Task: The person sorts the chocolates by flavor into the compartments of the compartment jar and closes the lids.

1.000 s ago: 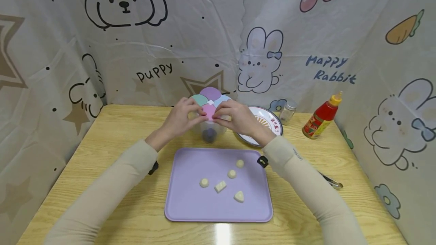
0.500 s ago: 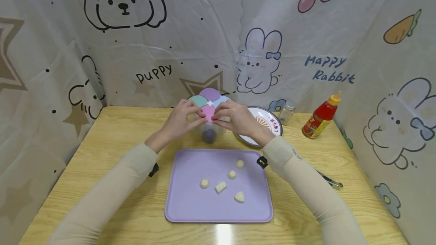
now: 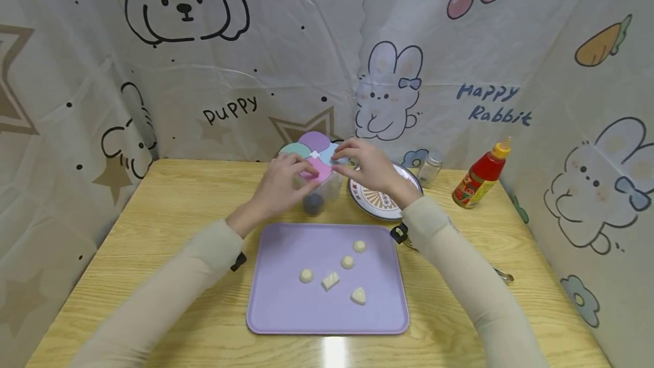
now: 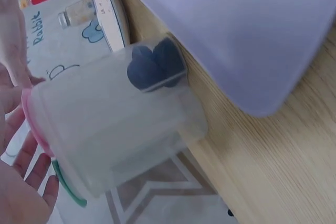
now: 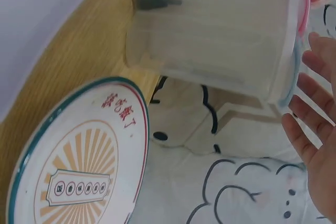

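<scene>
Both my grips, left hand (image 3: 282, 183) and right hand (image 3: 370, 166), stand with fingers apart, pinching nothing: left beside the pink segment (image 3: 318, 169), right near the blue segment (image 3: 331, 153). A moment ago they met at the pink edge; now the right has moved off to the right, uncovering more of the plate (image 3: 375, 203). I can't tell whether the left touches the lid (image 3: 314, 155). The canister (image 4: 115, 124) stands upright on the bench (image 3: 199, 186), beyond the tray (image 3: 276, 305), dark pieces (image 4: 152, 66) inside; I judge the pink segment's handling finished.
</scene>
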Available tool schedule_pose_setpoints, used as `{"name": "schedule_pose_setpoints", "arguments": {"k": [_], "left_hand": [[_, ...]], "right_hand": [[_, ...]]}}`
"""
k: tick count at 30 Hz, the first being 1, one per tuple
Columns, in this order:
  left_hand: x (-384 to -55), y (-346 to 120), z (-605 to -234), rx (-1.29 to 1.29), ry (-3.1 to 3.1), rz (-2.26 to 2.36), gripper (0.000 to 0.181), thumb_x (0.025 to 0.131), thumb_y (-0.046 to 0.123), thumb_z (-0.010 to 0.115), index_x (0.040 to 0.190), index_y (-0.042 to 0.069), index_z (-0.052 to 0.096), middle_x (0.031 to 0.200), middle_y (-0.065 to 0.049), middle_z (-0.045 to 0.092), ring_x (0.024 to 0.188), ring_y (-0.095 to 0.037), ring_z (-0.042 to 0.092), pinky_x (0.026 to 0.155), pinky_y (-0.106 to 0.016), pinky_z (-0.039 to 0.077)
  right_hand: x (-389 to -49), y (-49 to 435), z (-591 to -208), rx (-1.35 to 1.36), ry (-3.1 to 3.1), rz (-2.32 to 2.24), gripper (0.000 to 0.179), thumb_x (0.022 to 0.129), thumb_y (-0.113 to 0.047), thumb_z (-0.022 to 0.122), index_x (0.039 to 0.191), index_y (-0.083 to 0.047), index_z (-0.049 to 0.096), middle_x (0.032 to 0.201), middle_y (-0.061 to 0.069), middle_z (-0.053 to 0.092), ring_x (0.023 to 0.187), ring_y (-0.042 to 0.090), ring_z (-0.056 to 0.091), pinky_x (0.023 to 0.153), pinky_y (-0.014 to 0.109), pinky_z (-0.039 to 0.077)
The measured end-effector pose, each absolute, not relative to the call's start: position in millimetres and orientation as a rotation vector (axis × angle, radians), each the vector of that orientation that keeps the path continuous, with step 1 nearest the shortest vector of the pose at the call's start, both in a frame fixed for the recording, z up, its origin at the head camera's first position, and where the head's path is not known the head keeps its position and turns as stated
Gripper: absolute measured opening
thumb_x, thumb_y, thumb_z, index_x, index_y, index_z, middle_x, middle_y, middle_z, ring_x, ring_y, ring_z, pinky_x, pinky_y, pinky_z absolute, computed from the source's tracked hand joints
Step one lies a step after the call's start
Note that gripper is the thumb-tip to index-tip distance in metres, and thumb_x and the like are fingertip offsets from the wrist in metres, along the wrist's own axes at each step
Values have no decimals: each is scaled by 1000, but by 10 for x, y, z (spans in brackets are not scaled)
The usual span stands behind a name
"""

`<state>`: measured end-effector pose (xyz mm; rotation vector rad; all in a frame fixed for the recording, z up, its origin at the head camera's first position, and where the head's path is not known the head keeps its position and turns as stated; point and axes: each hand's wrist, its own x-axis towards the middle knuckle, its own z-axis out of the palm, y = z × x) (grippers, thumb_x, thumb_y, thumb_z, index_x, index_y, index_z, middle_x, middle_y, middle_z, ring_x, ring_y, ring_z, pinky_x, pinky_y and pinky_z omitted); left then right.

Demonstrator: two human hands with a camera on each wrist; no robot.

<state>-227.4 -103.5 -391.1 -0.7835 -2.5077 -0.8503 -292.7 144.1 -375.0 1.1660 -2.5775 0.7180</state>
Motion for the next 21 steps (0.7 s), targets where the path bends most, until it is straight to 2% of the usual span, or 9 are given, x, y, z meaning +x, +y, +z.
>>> {"name": "schedule_pose_setpoints", "arguments": {"k": [8, 15, 21], "left_hand": [[-2296, -915, -3946, -766, -2467, -768, 22, 90, 27, 85, 104, 11, 79, 114, -9, 71, 110, -32, 62, 98, -50, 50], [-2300, -992, -3935, -740, -2525, -731, 20, 92, 28, 82, 105, 13, 78, 117, -8, 71, 116, -31, 61, 103, -50, 51], [-2290, -1143, -3933, -700, -2575, -737, 19, 91, 24, 79, 106, 13, 78, 119, -9, 71, 115, -31, 59, 104, -48, 50]], "right_hand": [[-3119, 1381, -3754, 1073, -2693, 803, 35, 102, -36, 70, 126, -11, 74, 141, 12, 67, 133, 32, 61, 113, 50, 51], [-3111, 1346, -3766, 1060, -2723, 830, 36, 102, -37, 70, 127, -12, 74, 140, 12, 66, 119, 30, 68, 96, 44, 61], [-2989, 1384, -3767, 1099, -2689, 749, 34, 101, -36, 71, 124, -12, 76, 137, 14, 68, 111, 31, 70, 89, 42, 62]]}}
